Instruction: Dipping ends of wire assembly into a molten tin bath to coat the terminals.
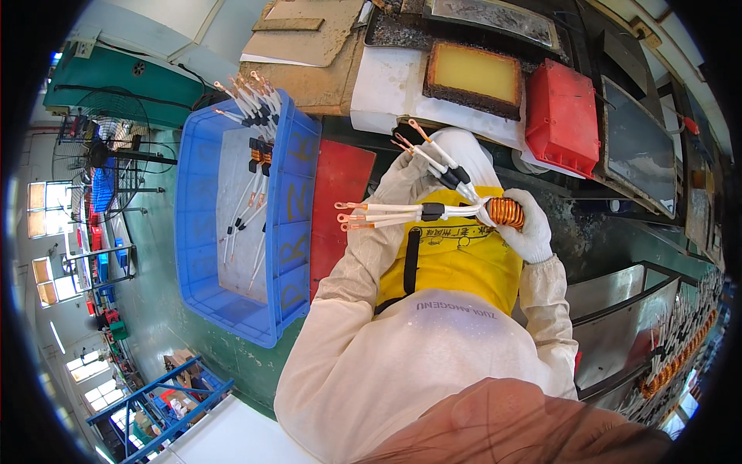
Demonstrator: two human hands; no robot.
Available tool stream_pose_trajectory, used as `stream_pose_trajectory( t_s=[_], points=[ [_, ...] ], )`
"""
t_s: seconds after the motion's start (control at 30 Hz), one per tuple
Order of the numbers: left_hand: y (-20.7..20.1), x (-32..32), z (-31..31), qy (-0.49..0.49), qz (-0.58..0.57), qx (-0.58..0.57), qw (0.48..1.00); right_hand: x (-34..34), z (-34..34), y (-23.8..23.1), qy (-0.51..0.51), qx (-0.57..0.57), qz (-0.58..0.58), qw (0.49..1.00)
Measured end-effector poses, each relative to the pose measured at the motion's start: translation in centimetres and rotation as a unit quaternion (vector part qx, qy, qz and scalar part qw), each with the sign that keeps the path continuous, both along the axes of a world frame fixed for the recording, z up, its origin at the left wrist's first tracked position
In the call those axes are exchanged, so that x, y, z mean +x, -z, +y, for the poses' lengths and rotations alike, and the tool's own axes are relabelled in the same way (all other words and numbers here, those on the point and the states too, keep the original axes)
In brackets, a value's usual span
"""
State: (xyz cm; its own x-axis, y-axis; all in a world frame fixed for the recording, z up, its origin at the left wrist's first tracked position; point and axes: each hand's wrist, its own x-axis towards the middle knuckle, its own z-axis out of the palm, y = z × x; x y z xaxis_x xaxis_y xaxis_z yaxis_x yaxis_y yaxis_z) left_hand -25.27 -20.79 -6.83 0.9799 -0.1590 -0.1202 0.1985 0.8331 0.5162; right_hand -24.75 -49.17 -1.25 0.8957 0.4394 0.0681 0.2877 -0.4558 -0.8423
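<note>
My right hand (532, 226), in a white glove, is closed round a copper-wound coil (506, 212) in front of my yellow apron (464, 263). Two bundles of white-sleeved leads (456, 209) run out from the coil, each with a black band and copper ring terminals at its ends. One bundle points left, the other slants up and away. My left hand (403, 172), gloved too, is closed at the slanting bundle; the leads partly hide its fingers.
At my left stands a blue crate (290, 224) with several similar coils and leads inside. Ahead, a bench carries a dark-rimmed pan of yellowish material (473, 77) and a red bin (563, 116). More coils (672, 367) line a rack at right. A fan (100, 151) stands far left.
</note>
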Motion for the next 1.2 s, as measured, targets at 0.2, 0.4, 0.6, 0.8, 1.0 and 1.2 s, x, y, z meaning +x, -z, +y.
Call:
stream_pose_trajectory(
  t_s=[0.2,0.4,0.6,0.8,1.0,1.2],
  points=[
    [2.3,0.5,0.0,0.01,-0.005,-0.037,0.999,0.1,-0.1,0.4,-0.012,0.018,0.02,1.0],
    [-1.4,0.2,-1.9,-0.021,-0.004,0.042,0.999,0.3,0.2,-0.5,0.002,-0.018,0.015,1.0],
    [1.3,1.8,-1.0,0.021,-0.082,0.01,0.996,0.2,0.5,-0.9,-0.021,-0.046,-0.038,0.998],
    [0.4,0.1,-1.0,-0.091,0.073,0.166,0.979,-0.5,0.6,0.1,0.057,-0.021,0.019,0.998],
    [-0.2,-2.1,-1.8,-0.157,0.118,0.149,0.969,-0.6,0.6,0.7,0.075,-0.005,0.017,0.997],
    [-0.5,-1.1,-0.9,-0.091,0.062,0.192,0.975,-0.4,0.6,-0.3,0.039,-0.028,0.009,0.999]
  ],
)
